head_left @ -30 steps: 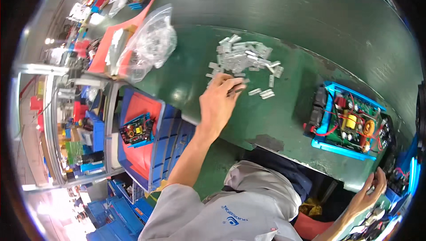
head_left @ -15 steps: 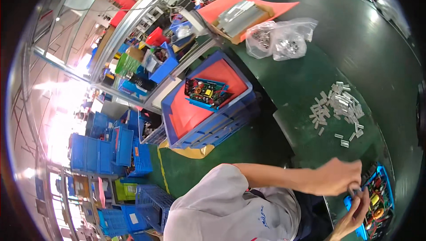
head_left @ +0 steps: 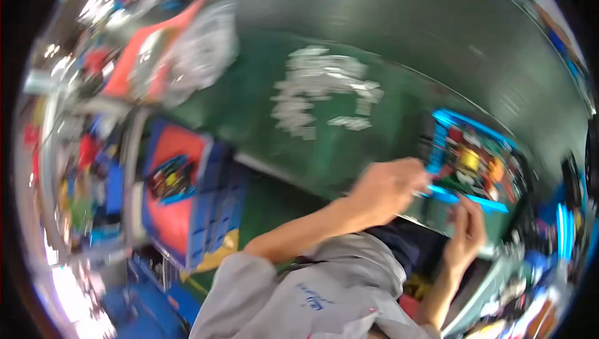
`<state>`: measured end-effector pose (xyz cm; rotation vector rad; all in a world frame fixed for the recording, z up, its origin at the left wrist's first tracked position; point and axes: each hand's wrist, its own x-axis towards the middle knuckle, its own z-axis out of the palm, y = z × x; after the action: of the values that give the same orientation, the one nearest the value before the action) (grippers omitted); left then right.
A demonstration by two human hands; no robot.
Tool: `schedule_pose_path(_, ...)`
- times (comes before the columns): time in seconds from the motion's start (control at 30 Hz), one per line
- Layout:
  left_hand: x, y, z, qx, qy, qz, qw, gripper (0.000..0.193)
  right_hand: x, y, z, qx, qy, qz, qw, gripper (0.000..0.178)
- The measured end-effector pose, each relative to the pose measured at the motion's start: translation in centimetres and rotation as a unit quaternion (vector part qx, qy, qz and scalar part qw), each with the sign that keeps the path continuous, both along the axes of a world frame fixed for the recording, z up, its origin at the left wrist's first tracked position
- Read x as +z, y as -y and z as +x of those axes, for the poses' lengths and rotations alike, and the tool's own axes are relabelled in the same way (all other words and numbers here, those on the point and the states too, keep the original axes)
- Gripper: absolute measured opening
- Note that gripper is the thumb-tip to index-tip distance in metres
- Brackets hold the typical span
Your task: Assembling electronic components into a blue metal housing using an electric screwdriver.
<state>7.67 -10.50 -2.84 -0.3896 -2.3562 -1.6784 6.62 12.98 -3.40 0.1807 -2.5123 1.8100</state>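
A circuit board in a bright blue metal frame lies on the bench at the right, with a yellow-wrapped part and an orange one on it. At its near left corner is my left hand, fingers curled and pressed together. Whatever they hold is smeared by motion. My right hand is bent into a pinch just beside the frame's near edge. Blur hides what lies between its fingertips, and whether it touches the frame. Many short clear plastic-looking pieces are spread on the green bench mat to the left.
Clear bags and an orange-red sheet lie at the far left of the bench. A blue crate below them holds another blue-framed board. Cluttered parts stand at the right, close to my right arm.
My view has swung right, so the bench things appear further left. My hands, together half a second ago, are now apart, one at the frame's corner and one at its near edge.
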Motion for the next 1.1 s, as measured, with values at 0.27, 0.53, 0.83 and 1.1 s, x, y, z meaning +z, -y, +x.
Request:
schedule_pose_path(0.27,2.3,-2.5,-0.9,-0.037,0.200,0.306,0.930,0.032,1.3,-0.7,0.3,0.014,0.012,-0.023,1.000,0.017)
schedule_pose_path(0.53,2.9,-4.0,-1.2,-0.035,0.221,0.291,0.930,0.021,1.5,-1.0,0.1,0.027,-0.013,-0.034,0.999,0.016)
schedule_pose_path(0.83,2.2,-5.0,-1.8,-0.020,0.193,0.198,0.961,0.016,2.0,-2.6,-0.6,-0.002,-0.126,0.108,0.986,0.019)
schedule_pose_path(1.1,0.4,-4.8,-2.7,0.013,-0.047,-0.042,0.998,0.015,-1.4,-15.9,-2.0,-0.343,-0.160,0.470,0.798,0.042)
